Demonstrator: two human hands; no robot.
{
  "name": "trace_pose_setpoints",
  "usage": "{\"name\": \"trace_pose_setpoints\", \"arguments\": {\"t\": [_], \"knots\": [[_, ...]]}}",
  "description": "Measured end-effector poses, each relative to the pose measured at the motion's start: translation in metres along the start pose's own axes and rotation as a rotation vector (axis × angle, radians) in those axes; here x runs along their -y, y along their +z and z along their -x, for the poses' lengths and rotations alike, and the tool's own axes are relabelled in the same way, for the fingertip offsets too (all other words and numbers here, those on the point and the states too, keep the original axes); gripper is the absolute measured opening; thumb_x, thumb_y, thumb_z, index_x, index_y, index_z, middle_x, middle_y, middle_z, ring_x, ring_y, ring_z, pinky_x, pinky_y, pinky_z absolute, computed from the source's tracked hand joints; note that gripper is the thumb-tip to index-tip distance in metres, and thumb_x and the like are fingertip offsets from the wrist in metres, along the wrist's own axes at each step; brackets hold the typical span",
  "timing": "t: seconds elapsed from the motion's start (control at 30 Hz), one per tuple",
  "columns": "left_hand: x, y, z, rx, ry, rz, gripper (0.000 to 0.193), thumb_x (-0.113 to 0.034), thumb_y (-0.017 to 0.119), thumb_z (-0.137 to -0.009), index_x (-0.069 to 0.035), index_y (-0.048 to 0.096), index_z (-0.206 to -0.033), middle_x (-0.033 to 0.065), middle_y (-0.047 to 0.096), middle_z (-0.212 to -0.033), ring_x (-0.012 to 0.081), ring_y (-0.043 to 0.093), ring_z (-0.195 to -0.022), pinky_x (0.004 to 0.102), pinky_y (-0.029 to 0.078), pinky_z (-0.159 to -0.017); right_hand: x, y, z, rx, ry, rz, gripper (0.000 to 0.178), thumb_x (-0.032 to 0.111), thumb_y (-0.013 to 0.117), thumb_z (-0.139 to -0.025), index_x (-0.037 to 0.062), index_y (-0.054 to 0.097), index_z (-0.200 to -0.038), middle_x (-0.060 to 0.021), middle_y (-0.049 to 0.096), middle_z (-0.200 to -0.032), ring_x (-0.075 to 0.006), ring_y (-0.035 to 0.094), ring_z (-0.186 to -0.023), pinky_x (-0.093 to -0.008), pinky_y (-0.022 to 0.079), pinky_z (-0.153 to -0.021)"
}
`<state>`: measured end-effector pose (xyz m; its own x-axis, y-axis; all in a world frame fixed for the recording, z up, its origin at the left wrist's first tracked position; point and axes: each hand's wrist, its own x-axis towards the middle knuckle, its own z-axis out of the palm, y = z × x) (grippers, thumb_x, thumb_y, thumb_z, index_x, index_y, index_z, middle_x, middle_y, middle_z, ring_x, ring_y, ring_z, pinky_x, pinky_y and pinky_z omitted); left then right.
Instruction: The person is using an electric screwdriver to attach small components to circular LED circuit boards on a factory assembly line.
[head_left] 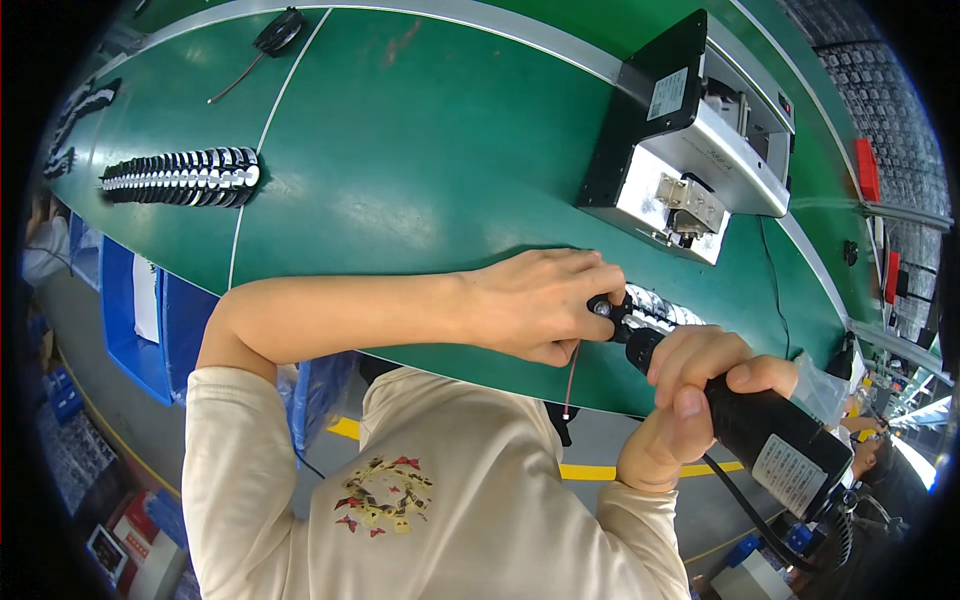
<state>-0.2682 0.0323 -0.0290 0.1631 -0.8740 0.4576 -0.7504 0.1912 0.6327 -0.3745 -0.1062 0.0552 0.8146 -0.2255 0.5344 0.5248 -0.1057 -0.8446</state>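
Observation:
My right hand (pixel 700 390) is wrapped round a black electric screwdriver (pixel 790 445), which tilts with its nose toward my left hand (pixel 540 300). The fingers of my left hand are closed on a small black part (pixel 605 308) at the table's near edge. The screwdriver's nose is right at this part; whether its bit touches a screw is hidden. A thin reddish wire (pixel 571 385) with a white plug hangs down below my left fingers. Beside both hands lies a row of black and white parts (pixel 660 308), partly covered by my right hand.
A black and silver machine (pixel 690 150), like a screw feeder, stands far right with a cable behind it. A long row of black and white parts (pixel 180 178) lies left. One black part with a wire (pixel 278 32) sits far left. Blue bins (pixel 135 320) stand below the left edge.

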Motion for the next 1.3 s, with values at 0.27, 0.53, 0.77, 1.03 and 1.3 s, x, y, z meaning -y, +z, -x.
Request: {"name": "trace_pose_setpoints", "arguments": {"t": [0.27, 0.53, 0.77, 1.03, 1.3], "knots": [[0.002, -0.003, 0.001, -0.036, -0.040, 0.053, 0.024, -0.008, 0.073, -0.060, -0.010, 0.068, -0.083, 0.0127, 0.050, -0.114, 0.0300, 0.058, -0.094, 0.0389, 0.052, -0.077, -0.006, -0.006, -0.007, 0.031, 0.001, -0.088, 0.043, 0.001, 0.064, -0.080, 0.0080, 0.037, -0.113, -0.0032, 0.047, -0.062, -0.0160, 0.048, -0.048, -0.0323, 0.046, -0.048], [-0.008, -0.052, 0.002, 0.095, -0.148, 0.162, 0.044, -0.008, 0.073, -0.056, -0.014, 0.066, -0.099, 0.0036, 0.055, -0.117, 0.0274, 0.047, -0.116, 0.0406, 0.033, -0.094, 0.030, -0.062, -0.035, -0.071, -0.278, -0.359, 0.058, 0.004, 0.063, -0.075, 0.0098, 0.039, -0.128, 0.0004, 0.047, -0.062, -0.0108, 0.050, -0.045, -0.0235, 0.045, -0.042], [0.056, -0.134, -0.020, 0.104, -0.353, -0.266, 0.053, -0.005, 0.073, -0.062, -0.014, 0.057, -0.112, 0.0048, 0.055, -0.122, 0.0282, 0.046, -0.118, 0.0432, 0.031, -0.100, 0.014, -0.080, -0.034, 0.019, -0.238, -0.259, 0.060, 0.001, 0.063, -0.075, 0.0056, 0.034, -0.127, -0.0017, 0.048, -0.059, -0.0134, 0.049, -0.042, -0.0265, 0.045, -0.041], [0.242, -0.223, -0.065, -0.730, -0.440, -0.651, 0.066, 0.014, 0.049, -0.062, -0.006, 0.050, -0.125, 0.0208, 0.051, -0.123, 0.0384, 0.049, -0.116, 0.0406, 0.042, -0.097, 0.009, -0.073, -0.022, -0.214, -0.159, -0.199, 0.056, 0.004, 0.067, -0.076, 0.0063, 0.035, -0.122, -0.0040, 0.049, -0.060, -0.0139, 0.048, -0.043, -0.0287, 0.045, -0.042], [0.278, -0.262, -0.087, -0.020, -0.842, -0.511, 0.062, -0.008, 0.069, -0.070, -0.020, 0.056, -0.129, 0.0170, 0.047, -0.136, 0.0338, 0.050, -0.121, 0.0355, 0.037, -0.106, 0.006, -0.072, -0.019, -0.232, -0.093, -0.164, 0.050, 0.003, 0.066, -0.075, 0.0051, 0.036, -0.115, -0.0042, 0.048, -0.058, -0.0136, 0.045, -0.043, -0.0273, 0.044, -0.044]]}}
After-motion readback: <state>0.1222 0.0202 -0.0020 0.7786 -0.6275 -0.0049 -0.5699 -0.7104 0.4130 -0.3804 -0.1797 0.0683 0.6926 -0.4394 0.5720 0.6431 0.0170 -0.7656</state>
